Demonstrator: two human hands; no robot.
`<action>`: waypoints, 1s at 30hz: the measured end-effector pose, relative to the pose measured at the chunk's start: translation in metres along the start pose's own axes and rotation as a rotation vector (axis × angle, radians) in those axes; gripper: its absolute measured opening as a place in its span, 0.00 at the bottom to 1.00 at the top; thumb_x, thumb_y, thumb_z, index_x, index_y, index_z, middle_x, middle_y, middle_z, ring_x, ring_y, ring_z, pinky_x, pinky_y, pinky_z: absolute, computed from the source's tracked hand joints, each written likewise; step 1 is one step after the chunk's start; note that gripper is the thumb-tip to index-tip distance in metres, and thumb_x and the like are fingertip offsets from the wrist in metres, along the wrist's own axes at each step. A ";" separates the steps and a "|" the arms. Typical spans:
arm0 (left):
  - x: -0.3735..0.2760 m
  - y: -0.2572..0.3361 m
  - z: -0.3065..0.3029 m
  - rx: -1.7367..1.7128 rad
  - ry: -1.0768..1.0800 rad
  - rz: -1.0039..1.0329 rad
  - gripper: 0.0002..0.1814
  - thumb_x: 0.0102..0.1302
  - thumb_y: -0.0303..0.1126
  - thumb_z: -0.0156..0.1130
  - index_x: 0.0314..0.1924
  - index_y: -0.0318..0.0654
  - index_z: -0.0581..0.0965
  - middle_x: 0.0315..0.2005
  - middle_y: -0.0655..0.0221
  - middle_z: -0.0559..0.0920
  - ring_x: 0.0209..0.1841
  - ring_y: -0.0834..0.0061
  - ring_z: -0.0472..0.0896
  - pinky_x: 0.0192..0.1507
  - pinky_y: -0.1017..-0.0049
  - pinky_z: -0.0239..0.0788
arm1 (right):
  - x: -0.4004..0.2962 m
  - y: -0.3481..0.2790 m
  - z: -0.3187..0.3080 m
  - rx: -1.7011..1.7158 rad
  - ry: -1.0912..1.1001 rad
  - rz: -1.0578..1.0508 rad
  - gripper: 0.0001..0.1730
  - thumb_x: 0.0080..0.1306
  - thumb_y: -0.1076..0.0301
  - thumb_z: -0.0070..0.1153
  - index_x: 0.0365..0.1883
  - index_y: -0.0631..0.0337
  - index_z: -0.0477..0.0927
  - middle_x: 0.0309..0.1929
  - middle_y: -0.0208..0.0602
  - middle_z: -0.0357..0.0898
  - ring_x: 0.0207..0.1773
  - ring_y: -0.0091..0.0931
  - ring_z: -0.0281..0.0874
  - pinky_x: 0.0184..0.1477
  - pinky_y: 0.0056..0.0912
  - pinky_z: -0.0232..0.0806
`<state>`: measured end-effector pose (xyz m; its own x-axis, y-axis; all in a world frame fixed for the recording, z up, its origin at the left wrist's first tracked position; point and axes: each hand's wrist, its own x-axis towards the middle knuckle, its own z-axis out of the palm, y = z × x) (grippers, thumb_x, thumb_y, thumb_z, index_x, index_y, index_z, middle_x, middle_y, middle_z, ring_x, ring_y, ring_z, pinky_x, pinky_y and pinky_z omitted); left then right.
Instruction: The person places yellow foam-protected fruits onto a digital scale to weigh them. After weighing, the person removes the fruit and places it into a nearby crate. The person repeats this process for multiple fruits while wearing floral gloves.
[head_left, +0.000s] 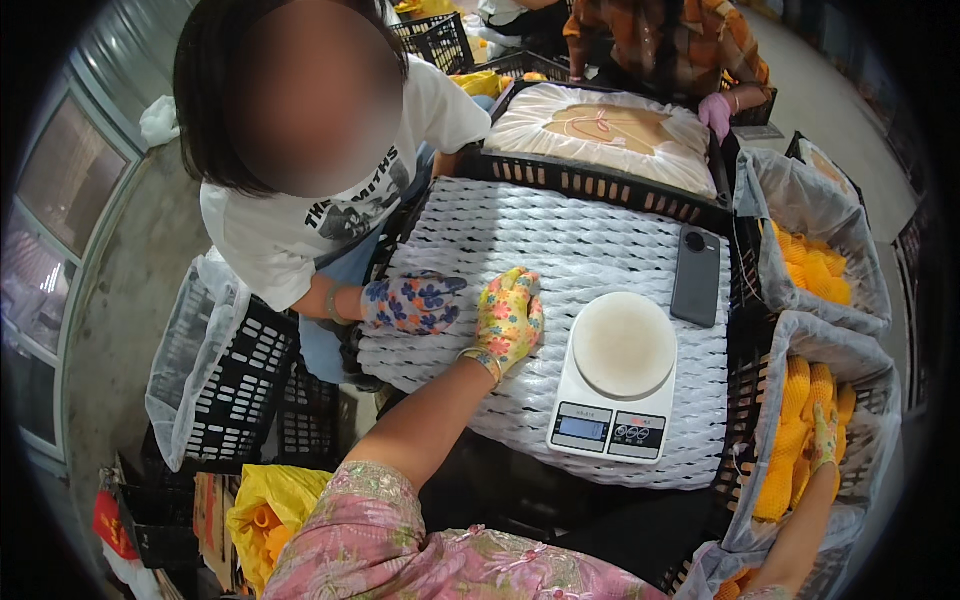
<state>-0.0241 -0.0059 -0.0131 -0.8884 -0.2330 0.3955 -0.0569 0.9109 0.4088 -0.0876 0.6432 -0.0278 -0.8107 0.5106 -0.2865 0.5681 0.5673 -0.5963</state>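
Observation:
My left hand (510, 319), in a yellow floral glove, rests on a white foam-net mat (517, 232) with its fingers curled together and nothing visible in them. To its right stands a white digital kitchen scale (626, 345), its round pan bare and its display lit. My right hand (826, 435), also in a floral glove, reaches into a lined black crate (889, 382) at the right. It touches yellow net-covered items (795, 427) there; its fingertips are partly hidden among them. Just left of my left hand lies another person's hand (412, 301) in a blue-and-orange floral glove.
A dark smartphone (695, 277) lies on the mat. Behind it, a black crate (607, 180) holds a plastic-wrapped bundle. Another lined crate (814, 195) contains yellow netting. At left are a lined crate (244, 390) and a yellow bag (289, 487). A person in plaid (660, 45) is opposite.

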 end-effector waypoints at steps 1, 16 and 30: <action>0.001 0.000 0.001 -0.003 0.018 0.015 0.19 0.61 0.31 0.57 0.54 0.39 0.76 0.56 0.56 0.74 0.58 0.55 0.70 0.61 0.59 0.60 | 0.000 0.006 0.002 -0.023 -0.005 -0.044 0.48 0.63 0.37 0.54 0.74 0.49 0.53 0.71 0.45 0.58 0.68 0.41 0.62 0.60 0.45 0.62; 0.002 -0.005 0.000 -0.002 -0.037 -0.013 0.21 0.60 0.31 0.58 0.55 0.39 0.75 0.57 0.57 0.73 0.60 0.55 0.69 0.63 0.61 0.58 | -0.044 -0.018 -0.010 -0.280 -0.406 0.001 0.33 0.57 0.62 0.66 0.56 0.69 0.68 0.49 0.45 0.75 0.46 0.33 0.79 0.32 0.37 0.76; 0.000 -0.003 0.000 -0.011 -0.055 -0.036 0.20 0.62 0.32 0.57 0.56 0.40 0.74 0.58 0.58 0.72 0.61 0.56 0.67 0.64 0.61 0.57 | -0.020 0.011 -0.002 -0.187 -0.418 -0.005 0.34 0.59 0.56 0.64 0.56 0.67 0.65 0.49 0.48 0.71 0.44 0.37 0.79 0.27 0.42 0.75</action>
<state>-0.0242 -0.0088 -0.0146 -0.9095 -0.2459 0.3353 -0.0841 0.8985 0.4308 -0.0647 0.6403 -0.0271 -0.7793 0.2252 -0.5848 0.5489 0.6955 -0.4637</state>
